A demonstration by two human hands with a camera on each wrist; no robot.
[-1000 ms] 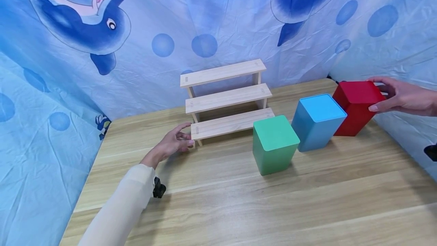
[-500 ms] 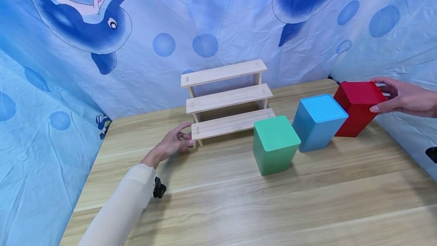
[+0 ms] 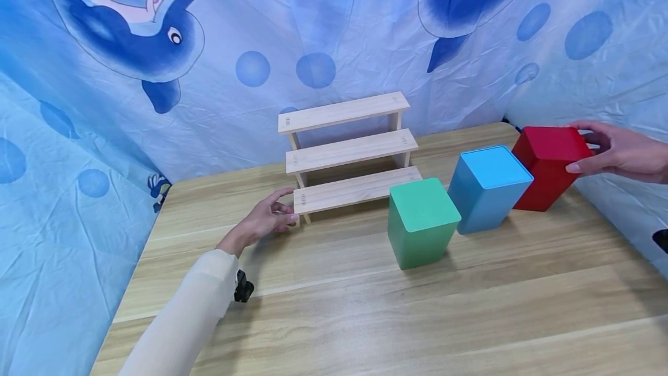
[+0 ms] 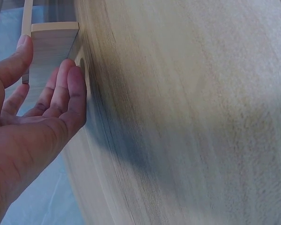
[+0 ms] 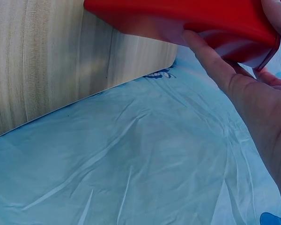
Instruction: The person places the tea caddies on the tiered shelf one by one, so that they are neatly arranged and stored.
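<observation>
In the head view, my left hand (image 3: 266, 219) is at the left end of the lowest step of a three-step pale wooden display shelf (image 3: 355, 190). Its thumb and index finger grip the end of that board (image 4: 27, 23), while the other fingers lie loosely bent beside the leg in the left wrist view. At far right, my right hand (image 3: 621, 152) holds the upper part of a tall red box (image 3: 548, 173) with thumb and fingers on its sides. The red box (image 5: 187, 18) also fills the top of the right wrist view, with fingers along it.
A blue box (image 3: 490, 187) stands just left of the red one, and a green box (image 3: 423, 222) stands nearer the front, by the shelf's right end. The wood-grain table (image 3: 339, 306) is bordered by a blue dolphin-print cloth (image 3: 355, 33) behind and at both sides.
</observation>
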